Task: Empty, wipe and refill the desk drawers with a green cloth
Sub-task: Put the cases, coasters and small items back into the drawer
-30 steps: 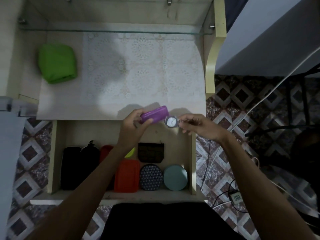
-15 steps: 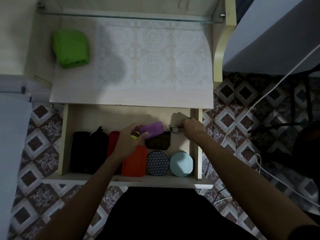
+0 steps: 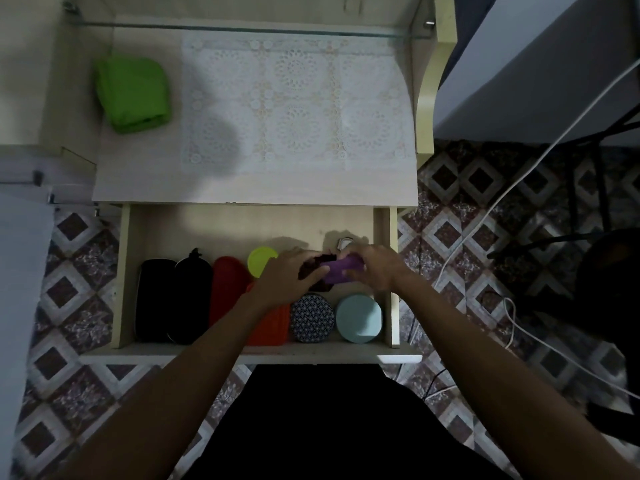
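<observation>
Both hands' fingers clamp one small purple oblong case (image 3: 341, 270): left hand (image 3: 289, 278) on its left end, right hand (image 3: 375, 268) on its right end, over a dark pouch (image 3: 311, 271) in the open pale wooden drawer (image 3: 125, 271). A silver watch (image 3: 344, 243) lies just beyond the right hand. Near row: black cases, red cases, patterned round tin (image 3: 311, 318), pale blue round tin (image 3: 358, 318); a lime lid (image 3: 262, 259) behind. The folded green cloth (image 3: 133, 93) sits far left on the worktop (image 3: 138, 174), beside a lace mat (image 3: 294, 102).

A folded cloth (image 3: 133, 93) lies on the bench (image 3: 242, 188) at its back left; the open drawer (image 3: 124, 271) below holds cases and two round tins at front right
</observation>
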